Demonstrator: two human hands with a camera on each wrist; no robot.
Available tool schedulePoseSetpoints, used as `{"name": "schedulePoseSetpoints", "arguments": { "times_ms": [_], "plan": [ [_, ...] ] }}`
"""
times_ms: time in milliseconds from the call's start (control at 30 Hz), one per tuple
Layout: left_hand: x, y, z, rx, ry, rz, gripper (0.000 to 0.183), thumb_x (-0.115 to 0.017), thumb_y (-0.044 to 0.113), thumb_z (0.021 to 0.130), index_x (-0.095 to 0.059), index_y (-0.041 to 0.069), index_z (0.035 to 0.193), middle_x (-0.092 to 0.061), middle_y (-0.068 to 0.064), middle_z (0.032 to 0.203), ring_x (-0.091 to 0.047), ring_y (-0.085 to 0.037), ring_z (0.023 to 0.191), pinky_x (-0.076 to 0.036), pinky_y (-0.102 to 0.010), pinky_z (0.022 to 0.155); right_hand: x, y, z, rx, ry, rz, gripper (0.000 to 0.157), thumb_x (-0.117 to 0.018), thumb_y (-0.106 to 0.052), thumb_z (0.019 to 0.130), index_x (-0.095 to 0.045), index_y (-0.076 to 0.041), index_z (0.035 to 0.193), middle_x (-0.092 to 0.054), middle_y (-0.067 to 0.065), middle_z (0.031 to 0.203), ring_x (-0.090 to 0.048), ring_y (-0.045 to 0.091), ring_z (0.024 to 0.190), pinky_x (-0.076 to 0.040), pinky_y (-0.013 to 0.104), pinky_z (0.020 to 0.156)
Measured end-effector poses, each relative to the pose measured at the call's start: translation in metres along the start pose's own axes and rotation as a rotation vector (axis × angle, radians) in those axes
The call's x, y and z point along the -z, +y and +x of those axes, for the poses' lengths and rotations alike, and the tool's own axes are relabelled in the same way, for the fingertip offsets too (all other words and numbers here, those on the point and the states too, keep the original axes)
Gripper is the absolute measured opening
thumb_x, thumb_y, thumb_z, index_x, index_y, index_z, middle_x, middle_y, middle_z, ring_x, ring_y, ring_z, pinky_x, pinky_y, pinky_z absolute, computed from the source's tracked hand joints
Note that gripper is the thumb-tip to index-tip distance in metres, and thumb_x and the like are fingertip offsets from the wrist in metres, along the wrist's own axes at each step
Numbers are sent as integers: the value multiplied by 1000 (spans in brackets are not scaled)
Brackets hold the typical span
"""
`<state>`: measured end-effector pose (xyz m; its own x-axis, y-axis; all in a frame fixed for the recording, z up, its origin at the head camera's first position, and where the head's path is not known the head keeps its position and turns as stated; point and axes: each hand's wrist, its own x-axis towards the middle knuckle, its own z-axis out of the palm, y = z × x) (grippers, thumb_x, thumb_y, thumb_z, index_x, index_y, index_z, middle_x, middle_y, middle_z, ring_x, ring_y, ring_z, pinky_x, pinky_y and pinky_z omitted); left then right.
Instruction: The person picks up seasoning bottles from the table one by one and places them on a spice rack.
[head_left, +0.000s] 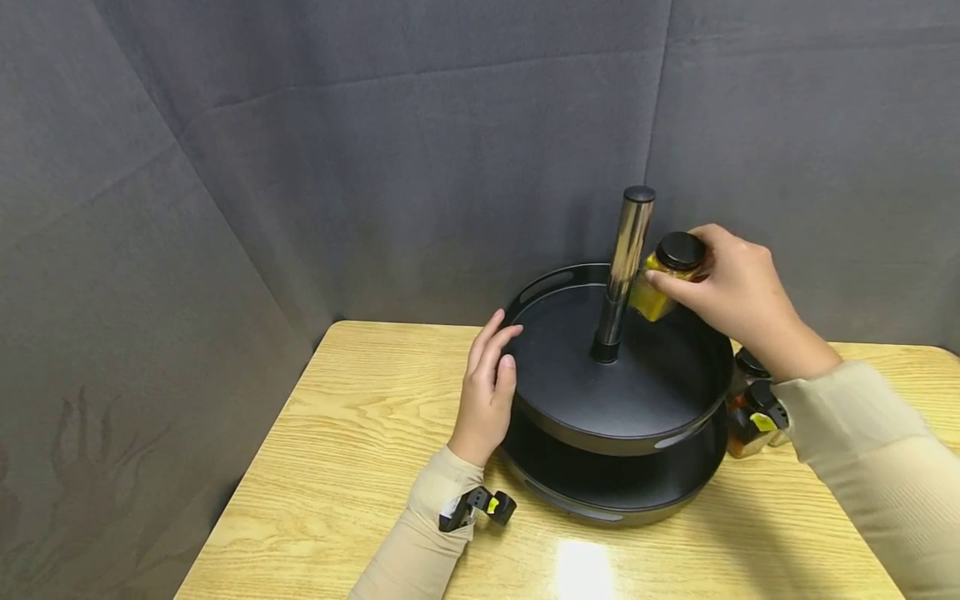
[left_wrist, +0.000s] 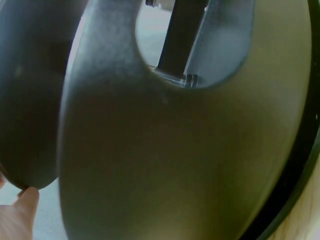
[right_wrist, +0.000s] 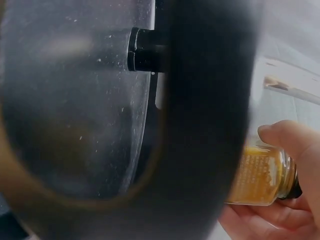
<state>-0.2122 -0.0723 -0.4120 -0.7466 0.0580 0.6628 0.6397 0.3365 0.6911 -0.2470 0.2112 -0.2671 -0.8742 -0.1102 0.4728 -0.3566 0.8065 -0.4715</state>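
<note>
A black two-tier round tray stands on the table, its upper tier (head_left: 570,383) pierced by a shiny metal post (head_left: 628,250) with a black cap. My right hand (head_left: 738,287) grips a glass spice jar (head_left: 656,296) with yellow contents and a black lid, tilted above the upper tier just right of the post. In the right wrist view the jar (right_wrist: 260,175) sits between thumb and fingers, partly behind the tray's rim. My left hand (head_left: 487,392) rests at the upper tier's left rim with fingers extended; in the left wrist view its fingertip (left_wrist: 29,197) meets the rim.
Several more spice jars with black lids, one with reddish contents (head_left: 742,429), stand right of the tray, partly hidden by my right forearm. The lower tier (head_left: 615,475) sits under the upper one on the wooden table (head_left: 337,433). A grey curtain (head_left: 420,183) hangs behind.
</note>
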Motion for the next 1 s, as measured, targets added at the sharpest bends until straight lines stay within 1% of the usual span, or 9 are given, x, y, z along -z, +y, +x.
{"name": "schedulePoseSetpoints", "arguments": {
  "times_ms": [167,300,433,567,733,833,1000],
  "plan": [
    [-1,0,0,2,-1,-3,45,-38,31,109,-56,6,141,-34,-9,161,-33,-24,148,-33,-48,116,-6,-3,7,28,-16,16,49,-80,-32,84,-62,3,113,-67,19,88,-60,30,76,-42,39,65],
    [-1,0,0,7,1,-3,43,-38,28,108,-56,7,141,-34,-10,161,-33,-24,148,-33,-48,116,-9,-4,11,45,-51,24,48,-80,-28,84,-61,4,115,-67,19,89,-60,30,76,-42,39,65],
    [-1,0,1,1,5,-4,42,-39,26,108,-56,7,141,-34,-10,161,-33,-25,148,-33,-49,116,-8,-3,14,37,-107,31,50,-79,-27,85,-60,4,119,-66,21,95,-61,32,80,-43,39,66],
    [-2,0,2,-5,2,-13,41,-41,22,107,-55,7,142,-33,-10,161,-32,-26,149,-33,-49,116,-6,-1,15,31,-164,38,52,-78,-24,87,-57,4,125,-66,24,105,-64,38,93,-46,46,74],
    [-3,0,2,1,-4,-13,40,-43,11,104,-55,7,142,-33,-10,161,-32,-26,149,-32,-49,116,-9,2,15,28,-232,71,53,-77,-19,90,-52,5,131,-64,26,116,-62,43,108,-47,54,85],
    [-4,1,1,5,-2,-12,40,-42,9,103,-55,6,141,-34,-10,161,-32,-26,149,-32,-50,116,-12,3,14,37,-250,84,55,-76,-19,91,-51,5,133,-63,26,118,-62,44,109,-47,55,86],
    [-6,0,1,-4,1,-10,39,-41,15,105,-56,6,140,-35,-11,160,-33,-26,148,-33,-49,116,-11,4,14,63,-271,86,58,-76,-18,91,-49,5,137,-63,28,118,-63,44,107,-47,55,86]
  ]
}}
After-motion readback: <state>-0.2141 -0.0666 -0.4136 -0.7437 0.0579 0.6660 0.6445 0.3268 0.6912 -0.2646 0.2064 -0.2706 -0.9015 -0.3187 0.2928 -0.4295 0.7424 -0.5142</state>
